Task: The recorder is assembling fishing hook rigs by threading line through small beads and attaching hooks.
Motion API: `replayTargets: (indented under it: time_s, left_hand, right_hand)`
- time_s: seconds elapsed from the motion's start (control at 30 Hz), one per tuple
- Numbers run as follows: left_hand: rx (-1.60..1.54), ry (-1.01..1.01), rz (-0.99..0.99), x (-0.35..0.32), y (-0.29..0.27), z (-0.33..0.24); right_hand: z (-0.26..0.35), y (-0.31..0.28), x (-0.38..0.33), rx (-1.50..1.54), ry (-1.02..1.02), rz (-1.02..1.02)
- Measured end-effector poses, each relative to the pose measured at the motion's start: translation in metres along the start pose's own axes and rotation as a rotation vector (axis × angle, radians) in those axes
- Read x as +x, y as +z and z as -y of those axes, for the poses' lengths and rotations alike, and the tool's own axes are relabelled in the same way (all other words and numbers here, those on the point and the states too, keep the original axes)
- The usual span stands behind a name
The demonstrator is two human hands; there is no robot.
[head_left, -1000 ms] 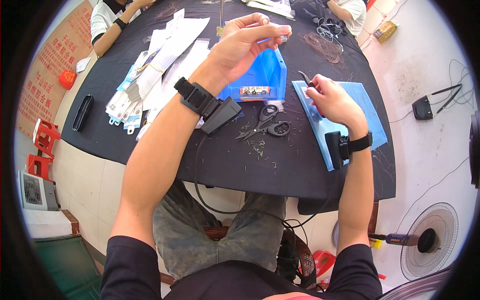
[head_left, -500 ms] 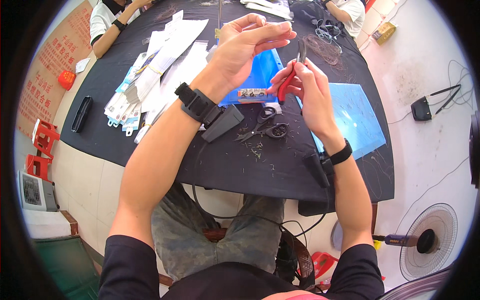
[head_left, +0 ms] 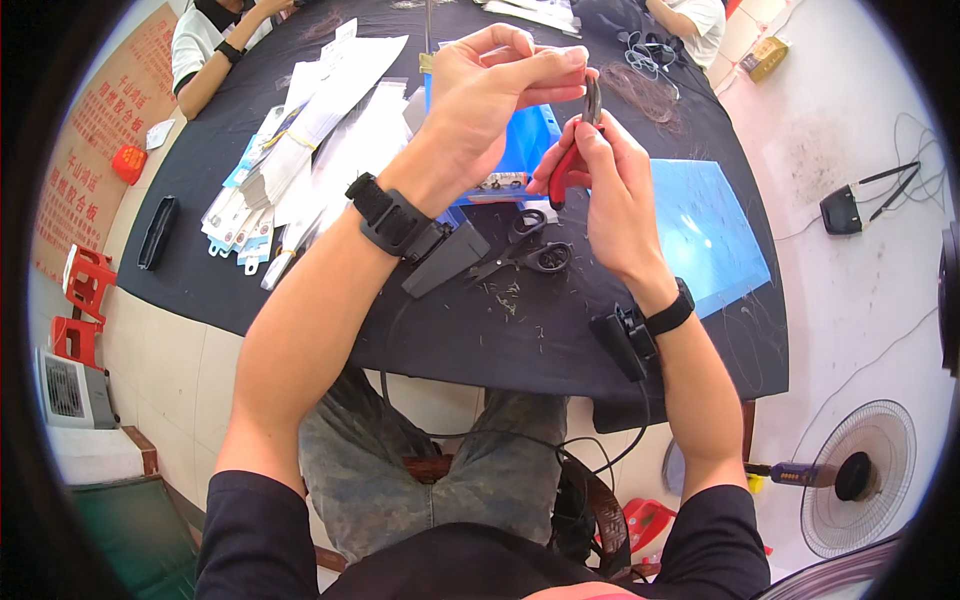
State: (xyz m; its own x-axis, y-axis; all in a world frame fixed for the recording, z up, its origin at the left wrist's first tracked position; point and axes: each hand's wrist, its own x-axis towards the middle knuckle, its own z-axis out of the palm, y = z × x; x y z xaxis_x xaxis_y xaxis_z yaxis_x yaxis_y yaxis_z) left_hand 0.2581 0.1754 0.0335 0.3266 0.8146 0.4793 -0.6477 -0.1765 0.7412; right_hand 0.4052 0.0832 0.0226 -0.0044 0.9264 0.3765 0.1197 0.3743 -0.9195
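Note:
My left hand (head_left: pixel 482 92) is raised over the table, thumb and fingers pinched together; whatever lies between them is too small to make out. Red-handled pliers (head_left: pixel 565 176) are in my right hand (head_left: pixel 622 200), their metal jaws pointing up right beside my left fingertips. Below and behind the hands stands a blue tray (head_left: pixel 538 128). A small clear box with dark bits (head_left: pixel 497 183) is at its near edge, partly covered by my left wrist. Black-handled scissors (head_left: pixel 545 258) lie on the black cloth near my left wrist strap, with small clippings (head_left: pixel 510 298) scattered in front.
White packaging strips (head_left: pixel 300 135) are heaped on the left, with a black case (head_left: pixel 160 232) beyond them. To the right lies a blue sheet (head_left: pixel 705 235). Farther back are tangled brown threads (head_left: pixel 640 97) and a pale cable (head_left: pixel 650 58). Two people (head_left: pixel 210 60) sit across the table.
My right hand has brought the pliers slightly up and left, so the jaws now meet my left fingertips. My left hand has stayed almost in place, fingers still pinched.

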Motion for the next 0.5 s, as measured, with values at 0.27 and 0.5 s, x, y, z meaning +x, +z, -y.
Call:
replayTargets:
  time_s: [0.27,0.5]
  left_hand:
    - [-0.008,0.013,-0.029,-0.0014,0.0034,0.0019]
    - [0.001,0.015,-0.029,-0.0015,0.0029,0.0027]
  right_hand:
    - [0.0033,0.0018,-0.0009,0.021,0.002,0.0]
    - [0.0007,0.002,-0.0012,0.022,0.005,0.001]
